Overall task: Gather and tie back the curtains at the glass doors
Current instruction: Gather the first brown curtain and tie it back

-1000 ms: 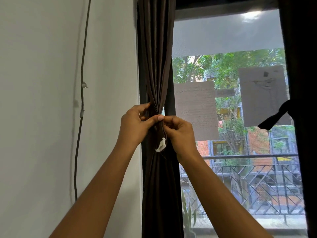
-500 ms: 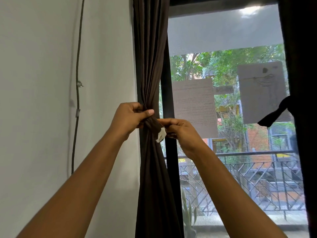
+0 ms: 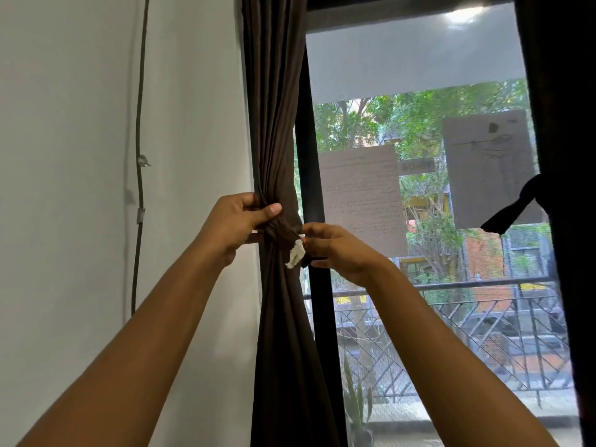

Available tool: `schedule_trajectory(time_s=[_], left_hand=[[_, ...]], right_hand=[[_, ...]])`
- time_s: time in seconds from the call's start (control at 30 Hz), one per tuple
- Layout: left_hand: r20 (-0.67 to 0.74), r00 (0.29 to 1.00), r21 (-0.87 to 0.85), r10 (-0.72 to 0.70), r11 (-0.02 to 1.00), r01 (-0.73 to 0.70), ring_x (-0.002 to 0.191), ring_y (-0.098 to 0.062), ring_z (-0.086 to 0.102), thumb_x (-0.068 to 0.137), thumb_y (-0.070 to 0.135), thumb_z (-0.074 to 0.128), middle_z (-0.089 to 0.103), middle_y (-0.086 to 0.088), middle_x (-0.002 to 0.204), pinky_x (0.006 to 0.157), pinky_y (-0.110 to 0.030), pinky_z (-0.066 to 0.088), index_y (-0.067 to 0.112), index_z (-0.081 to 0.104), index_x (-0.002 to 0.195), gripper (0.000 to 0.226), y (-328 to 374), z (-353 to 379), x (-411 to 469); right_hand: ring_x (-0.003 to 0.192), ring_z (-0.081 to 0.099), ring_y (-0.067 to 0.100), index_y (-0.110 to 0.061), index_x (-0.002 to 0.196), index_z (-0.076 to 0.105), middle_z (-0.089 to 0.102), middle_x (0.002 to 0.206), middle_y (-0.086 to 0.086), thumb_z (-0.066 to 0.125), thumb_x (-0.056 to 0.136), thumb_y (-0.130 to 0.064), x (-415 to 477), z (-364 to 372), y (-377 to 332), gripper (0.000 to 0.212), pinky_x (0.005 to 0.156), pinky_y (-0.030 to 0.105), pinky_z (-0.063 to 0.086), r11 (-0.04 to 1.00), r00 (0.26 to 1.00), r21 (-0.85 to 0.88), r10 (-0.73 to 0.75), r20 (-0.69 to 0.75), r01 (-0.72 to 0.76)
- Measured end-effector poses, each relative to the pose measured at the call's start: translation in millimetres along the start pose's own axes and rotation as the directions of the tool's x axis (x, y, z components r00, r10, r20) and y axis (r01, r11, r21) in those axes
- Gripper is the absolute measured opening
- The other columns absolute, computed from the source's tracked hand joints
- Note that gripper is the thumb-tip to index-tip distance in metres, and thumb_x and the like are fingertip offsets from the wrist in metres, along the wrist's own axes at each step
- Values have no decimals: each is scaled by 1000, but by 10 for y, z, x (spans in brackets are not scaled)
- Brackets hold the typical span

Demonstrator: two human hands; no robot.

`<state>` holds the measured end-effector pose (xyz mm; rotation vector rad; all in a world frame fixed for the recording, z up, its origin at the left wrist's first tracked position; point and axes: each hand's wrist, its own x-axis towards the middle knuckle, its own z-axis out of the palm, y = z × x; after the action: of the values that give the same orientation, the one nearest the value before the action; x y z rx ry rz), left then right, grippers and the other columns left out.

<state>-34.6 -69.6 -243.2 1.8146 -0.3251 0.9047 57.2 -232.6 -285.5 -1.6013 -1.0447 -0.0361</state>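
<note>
Brown tie-back band (image 3: 282,229) is gripped by left hand (image 3: 237,222) and pinched by right hand (image 3: 337,250) around gathered curtain (image 3: 277,130); slack tension likely loosens the wrap.

White wall (image 3: 64,156), dark cable (image 3: 138,101) running down it; daylit glass door (image 3: 419,53); balcony railing (image 3: 483,282) and trees (image 3: 419,114) outside.
</note>
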Motion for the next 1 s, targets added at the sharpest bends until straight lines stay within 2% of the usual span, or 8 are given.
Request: schedule_trajectory(time_s=[0.17, 0.33, 0.4, 0.5, 0.57, 0.63, 0.83, 1.0], left_hand=[[-61, 998, 23, 33, 999, -32, 76, -17, 73, 85, 16, 69, 72, -5, 78, 73, -35, 60, 8, 67, 87, 9, -58, 1, 4], [-239, 912, 310, 334, 916, -254, 71, -16, 69, 73, 43, 77, 69, -1, 82, 68, -35, 60, 19, 61, 101, 41, -204, 107, -58], [-235, 799, 507, 554, 771, -385, 65, -10, 63, 75, 48, 72, 64, 4, 83, 63, -23, 54, 19, 57, 109, 48, -240, 150, -144], [45, 570, 674, 820, 397, -623, 67, -15, 61, 91, 32, 59, 65, -2, 89, 57, -27, 55, 17, 64, 110, 25, -299, 168, -248], [245, 465, 666, 851, 201, -718, 67, -19, 62, 93, 22, 51, 66, -6, 94, 54, -29, 55, 14, 66, 113, 26, -357, 126, -251], [363, 450, 628, 816, 143, -765, 71, -19, 61, 92, 18, 49, 62, -5, 102, 53, -30, 55, 20, 61, 120, 31, -358, 66, -238], [475, 478, 595, 739, 130, -793, 78, -14, 56, 85, 29, 56, 58, -4, 101, 52, -32, 55, 22, 63, 108, 25, -206, -60, -173], [97, 734, 450, 672, 628, -634, 82, -11, 60, 87, 28, 61, 67, 5, 90, 62, -34, 53, 20, 74, 93, 16, 53, 17, -200]], right_hand=[[69, 66, 7, -19, 87, 68, 69, 80, 1, 60, 87, -2, -85, -75, -148, 19, 79, 27, 49, 990, 949, -5, -138, -283, 142], [75, 70, 14, -21, 84, 70, 71, 78, -1, 71, 78, -2, -158, -50, -340, 20, 75, 30, 58, 899, 807, -268, -432, -403, 347], [75, 69, 12, -19, 87, 70, 70, 79, -5, 72, 78, -3, -186, -17, -377, 18, 73, 29, 58, 855, 776, -354, -503, -381, 380], [76, 67, 6, -19, 91, 70, 68, 81, -9, 71, 79, -3, -231, 4, -385, 20, 72, 27, 58, 823, 770, -396, -543, -336, 407], [77, 67, 4, -21, 91, 69, 67, 81, -12, 70, 79, -1, -257, 13, -378, 23, 72, 27, 59, 809, 772, -412, -557, -307, 419], [78, 68, 6, -23, 89, 70, 68, 80, -10, 69, 80, 1, -269, -2, -382, 25, 73, 30, 59, 829, 788, -365, -537, -302, 424], [79, 68, 5, -24, 91, 69, 69, 82, -8, 63, 83, 3, -314, -11, -398, 29, 71, 27, 58, 834, 801, -290, -541, -257, 470], [85, 68, 5, -21, 98, 69, 69, 87, -12, 66, 81, -5, -350, 20, -381, 23, 74, 31, 59, 675, 604, -466, -731, -318, 572]])
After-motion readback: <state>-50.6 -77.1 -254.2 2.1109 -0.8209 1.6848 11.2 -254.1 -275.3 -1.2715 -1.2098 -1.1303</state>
